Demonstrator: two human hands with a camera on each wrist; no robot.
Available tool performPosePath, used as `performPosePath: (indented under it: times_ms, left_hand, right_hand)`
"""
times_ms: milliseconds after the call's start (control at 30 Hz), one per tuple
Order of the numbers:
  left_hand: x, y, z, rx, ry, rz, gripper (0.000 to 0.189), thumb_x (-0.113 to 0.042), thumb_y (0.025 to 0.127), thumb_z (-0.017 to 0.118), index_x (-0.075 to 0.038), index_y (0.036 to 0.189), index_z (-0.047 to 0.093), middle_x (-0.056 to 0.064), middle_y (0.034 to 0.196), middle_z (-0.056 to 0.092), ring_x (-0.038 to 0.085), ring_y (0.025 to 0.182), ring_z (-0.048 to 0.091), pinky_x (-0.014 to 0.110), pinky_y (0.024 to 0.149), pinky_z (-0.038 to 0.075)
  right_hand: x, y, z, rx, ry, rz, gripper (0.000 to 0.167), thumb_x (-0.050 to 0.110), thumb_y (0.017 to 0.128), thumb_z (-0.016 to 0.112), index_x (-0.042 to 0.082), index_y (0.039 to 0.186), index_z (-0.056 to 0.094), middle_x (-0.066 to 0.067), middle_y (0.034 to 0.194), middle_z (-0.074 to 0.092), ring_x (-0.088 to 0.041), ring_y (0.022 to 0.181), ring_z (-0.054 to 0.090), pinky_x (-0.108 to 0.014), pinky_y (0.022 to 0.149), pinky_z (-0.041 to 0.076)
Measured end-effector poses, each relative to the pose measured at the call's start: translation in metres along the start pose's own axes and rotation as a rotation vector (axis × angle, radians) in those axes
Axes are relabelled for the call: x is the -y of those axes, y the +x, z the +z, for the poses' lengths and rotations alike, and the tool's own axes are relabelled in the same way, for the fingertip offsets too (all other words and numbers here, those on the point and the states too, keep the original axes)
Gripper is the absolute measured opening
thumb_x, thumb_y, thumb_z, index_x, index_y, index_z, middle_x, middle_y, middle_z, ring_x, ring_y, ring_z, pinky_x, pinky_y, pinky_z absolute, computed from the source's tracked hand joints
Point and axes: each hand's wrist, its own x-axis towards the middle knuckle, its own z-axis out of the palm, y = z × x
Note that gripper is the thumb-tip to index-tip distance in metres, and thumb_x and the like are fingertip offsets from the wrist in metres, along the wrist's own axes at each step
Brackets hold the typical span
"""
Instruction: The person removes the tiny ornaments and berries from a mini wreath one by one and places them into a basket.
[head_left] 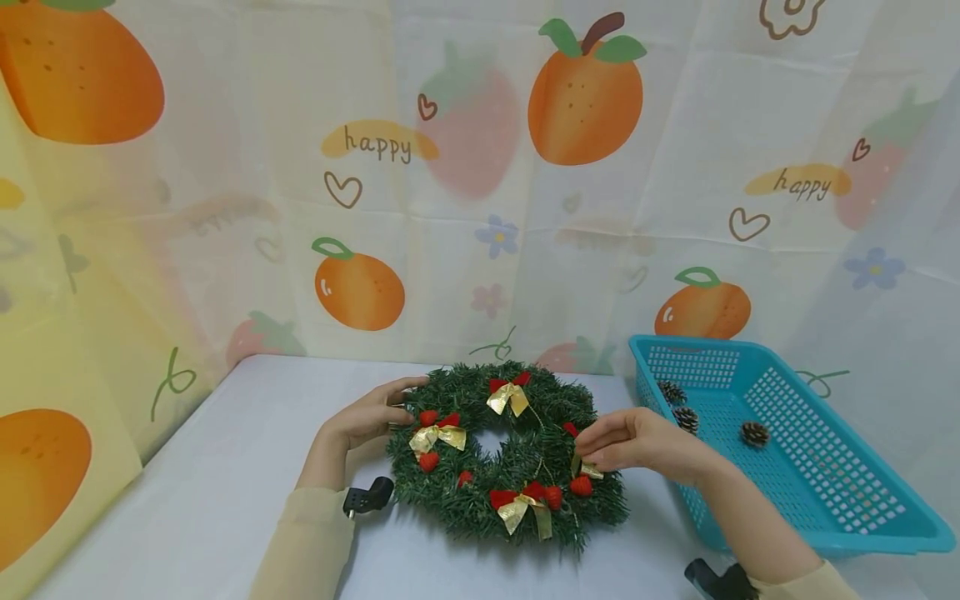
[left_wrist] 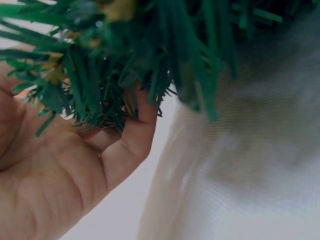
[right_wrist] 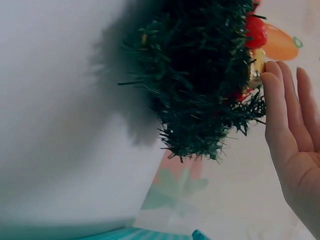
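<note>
A green artificial wreath (head_left: 551, 433), trimmed with red berries and several red-and-gold bows, lies on the white table. My left hand (head_left: 375, 412) grips its left edge; in the left wrist view the fingers (left_wrist: 132, 132) curl under the green needles, their tips partly hidden. On the wreath's right side, my right hand (head_left: 637, 442) pinches a gold bow (head_left: 591, 471) between thumb and fingertips, covering much of it. From the right wrist view, the fingertips meet the gold ribbon (right_wrist: 258, 62) just beside a red berry (right_wrist: 256, 32).
A blue plastic basket (head_left: 855, 400) stands to the right, behind my right forearm, with pine cones (head_left: 754, 434) inside. The white table (head_left: 210, 467) extends left of the wreath. A fruit-printed curtain (head_left: 465, 275) hangs along the back.
</note>
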Motion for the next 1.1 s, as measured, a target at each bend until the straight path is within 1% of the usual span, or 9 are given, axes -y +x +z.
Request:
performPosePath:
  times_ms: [100, 167, 267, 333, 500, 667, 767, 967, 1100]
  left_hand:
    - [-0.001, 0.000, 0.000, 0.000, 0.007, 0.003, 0.073, -0.004, 0.090, 0.058, -0.020, 0.156, 0.030, 0.021, 0.166, 0.009, 0.036, 0.137, 0.037, 0.033, 0.082, 0.045]
    - [-0.001, 0.000, 0.000, 0.001, 0.014, 0.003, 0.073, -0.005, 0.091, 0.058, -0.020, 0.156, 0.031, 0.021, 0.166, 0.009, 0.032, 0.131, 0.041, 0.034, 0.081, 0.045]
    - [-0.001, 0.001, 0.000, 0.000, 0.018, 0.001, 0.072, -0.005, 0.091, 0.058, -0.020, 0.156, 0.031, 0.021, 0.166, 0.009, 0.029, 0.125, 0.043, 0.034, 0.081, 0.045]
    - [-0.001, 0.001, 0.000, 0.000, 0.021, 0.000, 0.072, -0.005, 0.091, 0.058, -0.020, 0.156, 0.031, 0.021, 0.166, 0.010, 0.028, 0.125, 0.044, 0.033, 0.081, 0.045]
    - [-0.002, 0.001, 0.000, 0.001, 0.017, 0.002, 0.073, -0.005, 0.091, 0.058, -0.020, 0.156, 0.030, 0.021, 0.166, 0.010, 0.032, 0.131, 0.041, 0.033, 0.082, 0.045]
    - [-0.001, 0.001, 0.000, 0.004, 0.006, 0.007, 0.073, -0.004, 0.091, 0.057, -0.020, 0.156, 0.030, 0.020, 0.166, 0.009, 0.041, 0.144, 0.029, 0.032, 0.084, 0.046]
    - [0.000, 0.001, 0.000, 0.004, 0.003, 0.011, 0.073, -0.004, 0.090, 0.058, -0.019, 0.156, 0.030, 0.021, 0.166, 0.009, 0.043, 0.148, 0.023, 0.032, 0.084, 0.046]
    - [0.003, 0.003, -0.002, 0.013, -0.001, 0.016, 0.073, -0.004, 0.090, 0.058, -0.020, 0.156, 0.030, 0.020, 0.166, 0.009, 0.041, 0.146, 0.026, 0.032, 0.085, 0.046]
    - [0.004, 0.003, -0.002, 0.014, -0.007, 0.019, 0.073, -0.003, 0.090, 0.058, -0.019, 0.156, 0.030, 0.020, 0.166, 0.008, 0.043, 0.148, 0.025, 0.032, 0.085, 0.047]
  right_hand:
    - [-0.003, 0.000, 0.003, 0.000, -0.017, 0.000, 0.042, 0.014, 0.094, 0.063, -0.008, 0.129, 0.058, -0.021, 0.127, 0.067, -0.014, 0.110, 0.069, -0.028, 0.093, 0.054]
    - [-0.004, 0.000, 0.004, -0.001, -0.032, 0.003, 0.041, 0.015, 0.094, 0.064, -0.008, 0.129, 0.059, -0.021, 0.126, 0.067, -0.015, 0.108, 0.069, -0.027, 0.092, 0.054]
    - [-0.005, 0.000, 0.007, 0.001, -0.047, 0.006, 0.041, 0.014, 0.093, 0.065, -0.008, 0.128, 0.059, -0.022, 0.125, 0.067, -0.015, 0.105, 0.070, -0.027, 0.092, 0.053]
    - [-0.006, 0.001, 0.009, 0.007, -0.053, 0.006, 0.042, 0.013, 0.092, 0.066, -0.008, 0.127, 0.059, -0.024, 0.124, 0.067, -0.016, 0.105, 0.070, -0.028, 0.091, 0.054]
    - [-0.008, 0.003, 0.013, 0.029, -0.063, 0.017, 0.044, 0.011, 0.088, 0.069, -0.008, 0.127, 0.060, -0.025, 0.126, 0.066, -0.015, 0.106, 0.069, -0.029, 0.090, 0.055]
    - [-0.008, 0.004, 0.015, 0.037, -0.093, 0.032, 0.042, 0.010, 0.086, 0.072, -0.006, 0.124, 0.063, -0.024, 0.126, 0.066, -0.016, 0.107, 0.068, -0.032, 0.089, 0.056]
    - [-0.008, 0.006, 0.016, 0.037, -0.127, 0.043, 0.041, 0.009, 0.085, 0.073, -0.002, 0.123, 0.065, -0.023, 0.126, 0.066, -0.018, 0.109, 0.067, -0.033, 0.089, 0.056]
    - [-0.008, 0.008, 0.021, 0.039, -0.192, 0.025, 0.041, 0.005, 0.082, 0.072, -0.002, 0.122, 0.066, -0.026, 0.126, 0.065, -0.025, 0.111, 0.066, -0.034, 0.087, 0.056]
    - [-0.008, 0.009, 0.023, 0.030, -0.224, 0.015, 0.040, 0.002, 0.079, 0.072, -0.002, 0.119, 0.067, -0.025, 0.124, 0.066, -0.026, 0.110, 0.065, -0.031, 0.087, 0.055]
